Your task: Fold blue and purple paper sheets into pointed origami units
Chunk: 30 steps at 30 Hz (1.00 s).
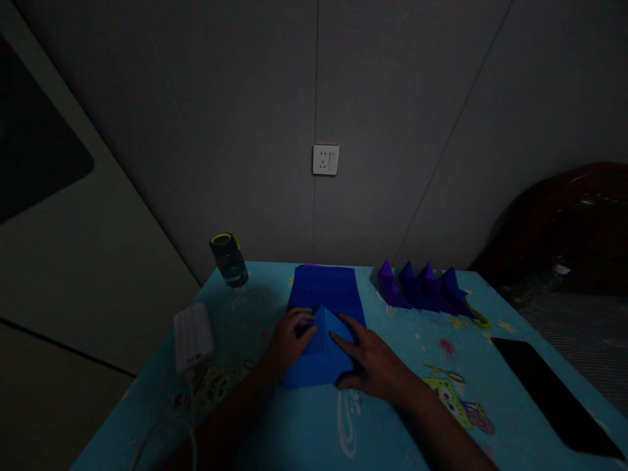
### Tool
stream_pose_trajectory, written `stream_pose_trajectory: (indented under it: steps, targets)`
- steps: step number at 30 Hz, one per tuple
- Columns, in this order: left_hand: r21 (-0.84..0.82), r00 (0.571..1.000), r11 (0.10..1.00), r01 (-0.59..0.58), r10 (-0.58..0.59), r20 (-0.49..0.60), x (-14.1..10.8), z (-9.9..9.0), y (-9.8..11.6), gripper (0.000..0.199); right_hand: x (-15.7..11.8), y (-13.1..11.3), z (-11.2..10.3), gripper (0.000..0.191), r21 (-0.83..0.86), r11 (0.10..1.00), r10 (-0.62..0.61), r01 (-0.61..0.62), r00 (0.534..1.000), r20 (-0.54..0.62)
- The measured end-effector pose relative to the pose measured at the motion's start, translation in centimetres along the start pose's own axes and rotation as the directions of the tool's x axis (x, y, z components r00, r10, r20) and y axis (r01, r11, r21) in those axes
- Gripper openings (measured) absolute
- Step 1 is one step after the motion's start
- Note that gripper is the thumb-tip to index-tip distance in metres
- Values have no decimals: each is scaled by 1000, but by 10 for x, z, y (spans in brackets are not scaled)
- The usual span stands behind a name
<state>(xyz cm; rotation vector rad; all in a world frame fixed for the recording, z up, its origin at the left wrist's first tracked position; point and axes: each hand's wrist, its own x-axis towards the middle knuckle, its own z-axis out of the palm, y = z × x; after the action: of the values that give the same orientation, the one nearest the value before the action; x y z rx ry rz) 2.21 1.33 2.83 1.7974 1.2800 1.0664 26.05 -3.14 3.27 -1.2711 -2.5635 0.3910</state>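
A lighter blue sheet of folded paper (318,366) lies in front of me, its upper part folded to a point with a crease down the middle. My left hand (289,337) is at its left side, thumb and fingers bent together around the left fold. Across the right side rests my right hand (370,356), fingers spread on the paper and thumb near the lower edge. Beneath and behind the folded piece is a stack of dark blue paper (324,286), with a purple edge showing at the top.
Several purple and blue folded paper boats (426,288) stand in a row at the back right. A water bottle (229,260) is at the back left. A white power bank (193,337) with a cable lies left; a black flat object (552,392) lies right, on the patterned tablecloth (392,432).
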Motion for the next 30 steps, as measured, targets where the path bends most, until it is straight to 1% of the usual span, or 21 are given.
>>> stream_pose_trajectory:
  steps: [2,4,7,10,12,14,17,19,21,23,27,28,30]
  targets:
    - [37,999,999,-30,29,39,0,1,-4,18,0,2,2,101,-14,1000,20,-20,1000,-4]
    - [119,989,989,-83,67,129,-2,2,-8,21,0,4,3,101,-36,998,43,-43,999,-2]
    - [249,948,945,-210,134,288,-4,6,-13,25,1,4,4,93,-71,995,74,-74,997,-8]
    - [310,906,898,-313,184,382,-6,8,-14,30,2,3,-1,82,-87,995,56,-58,998,-31]
    - [322,889,880,-350,205,409,-7,7,-12,29,2,0,-5,73,-88,995,37,-40,999,-39]
    - [311,872,873,-375,218,439,-7,4,-8,30,3,-2,-8,60,-85,996,39,-42,999,-36]
    - [257,841,889,-380,217,496,-8,-4,-1,36,5,-5,-9,40,-65,994,81,-84,996,-46]
    - [203,831,909,-364,219,511,-8,-8,1,37,7,-6,-7,36,-48,991,118,-121,991,-66]
    - [156,836,925,-347,230,499,-7,-10,1,32,9,-5,-6,35,-32,988,147,-150,986,-84]
    - [152,855,936,-317,212,473,-5,-10,0,27,11,-2,-6,33,-21,982,187,-190,978,-96]
    - [259,903,940,-220,96,418,-2,-9,0,29,12,5,-8,31,-19,945,321,-326,939,-125]
    - [281,910,937,-209,80,407,-2,-9,1,32,11,7,-8,31,-17,939,340,-345,931,-132]
    - [303,909,927,-221,84,407,-3,-8,3,35,10,9,-8,30,-16,937,342,-348,928,-148]
